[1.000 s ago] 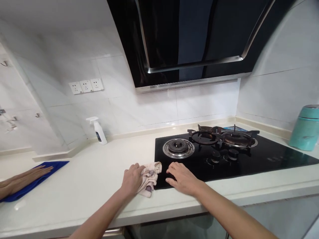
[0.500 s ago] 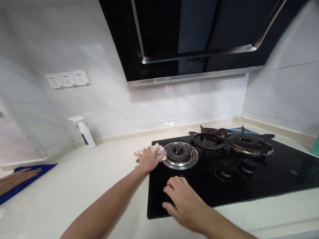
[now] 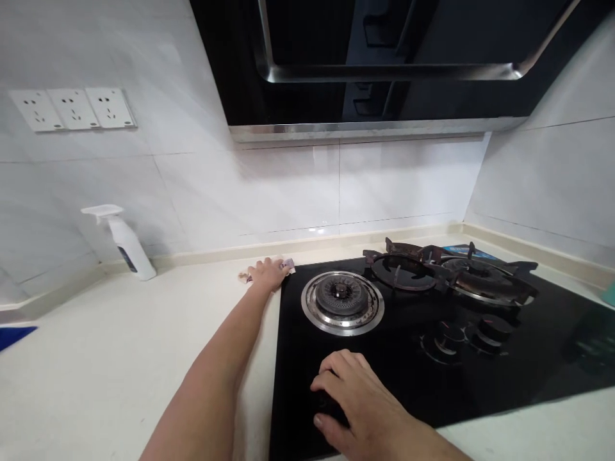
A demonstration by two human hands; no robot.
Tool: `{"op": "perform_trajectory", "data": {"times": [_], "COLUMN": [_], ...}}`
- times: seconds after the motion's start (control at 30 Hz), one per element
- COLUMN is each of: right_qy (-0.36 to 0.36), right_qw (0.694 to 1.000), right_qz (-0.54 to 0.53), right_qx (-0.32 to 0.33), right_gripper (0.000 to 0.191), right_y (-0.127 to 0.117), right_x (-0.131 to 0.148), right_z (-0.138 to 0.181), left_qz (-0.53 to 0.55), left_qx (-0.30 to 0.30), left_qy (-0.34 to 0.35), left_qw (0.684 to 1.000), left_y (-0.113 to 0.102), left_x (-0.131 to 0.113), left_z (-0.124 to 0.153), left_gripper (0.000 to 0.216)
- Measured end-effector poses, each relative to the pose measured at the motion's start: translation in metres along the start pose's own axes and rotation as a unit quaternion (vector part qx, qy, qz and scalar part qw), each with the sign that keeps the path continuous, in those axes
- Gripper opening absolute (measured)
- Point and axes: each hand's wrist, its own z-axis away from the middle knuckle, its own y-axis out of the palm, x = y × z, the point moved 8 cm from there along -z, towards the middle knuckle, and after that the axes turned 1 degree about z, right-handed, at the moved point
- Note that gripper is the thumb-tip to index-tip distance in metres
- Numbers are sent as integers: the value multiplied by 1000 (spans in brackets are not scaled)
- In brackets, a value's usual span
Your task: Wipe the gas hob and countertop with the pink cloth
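My left hand (image 3: pixel 268 275) presses down on a crumpled, light patterned cloth (image 3: pixel 288 265), with its fingers curled over it. Hand and cloth lie on the pale counter beside the back left corner of the black glass cooktop (image 3: pixel 394 378). My right hand (image 3: pixel 358 400) rests at the cooktop's front left part, palm down, thumb and fingers apart and bent, with nothing seen in it. Between and beyond the hands is the bare left burner (image 3: pixel 342 296), its steel ring stained and without a pan support on it.
Two dark pan supports lie over the right burner (image 3: pixel 480 275). Two control knobs (image 3: pixel 449 336) stand in front of them. A white spray bottle (image 3: pixel 131 250) leans near the wall at left. A blue cloth (image 3: pixel 14 335) shows at the left edge. Low overhead hangs the range hood (image 3: pixel 375 131).
My left hand and the cloth have moved back and left, off the burner's edge onto the counter. The view has shifted right; the other person's hand on the blue cloth is out of sight.
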Motion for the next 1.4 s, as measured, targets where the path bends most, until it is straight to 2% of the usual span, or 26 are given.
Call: {"op": "perform_trajectory", "data": {"times": [0.1, 0.17, 0.3, 0.43, 0.6, 0.87, 1.07, 1.23, 1.4], "right_qy": [4, 5, 3, -1, -10, -34, -41, -22, 19], "right_qw": [1000, 1000, 999, 999, 996, 985, 985, 984, 974], "right_qz": [0, 3, 1, 13, 44, 116, 143, 166, 217], "right_qx": [-2, -6, -32, -45, -75, -126, -88, -64, -68], "right_gripper": [29, 28, 24, 19, 16, 23, 32, 48, 64], "right_y": [-1, -1, -1, 1, 0, 8, 11, 26, 52], "right_x": [2, 3, 2, 0, 3, -3, -2, -21, -61], "right_z": [-1, -2, -3, -1, 2, 3, 1, 2, 26], "left_qz": [-16, -25, -36, -40, -50, -55, 23, 58, 76], "left_qx": [-9, -9, -8, -4, 2, -45, -89, -106, -121], "left_qy": [-25, -24, 9, 51, 111, 174, 230, 218, 169], "left_qw": [1000, 999, 999, 998, 993, 982, 969, 968, 975], "left_y": [-2, -3, -3, -7, -17, -35, -45, -47, -45], "left_x": [32, 43, 34, 17, 16, 19, 28, 48, 73], "left_z": [7, 14, 37, 74, 142, 284, 366, 397, 405], "left_gripper": [62, 61, 62, 61, 48, 46, 37, 36, 46]}}
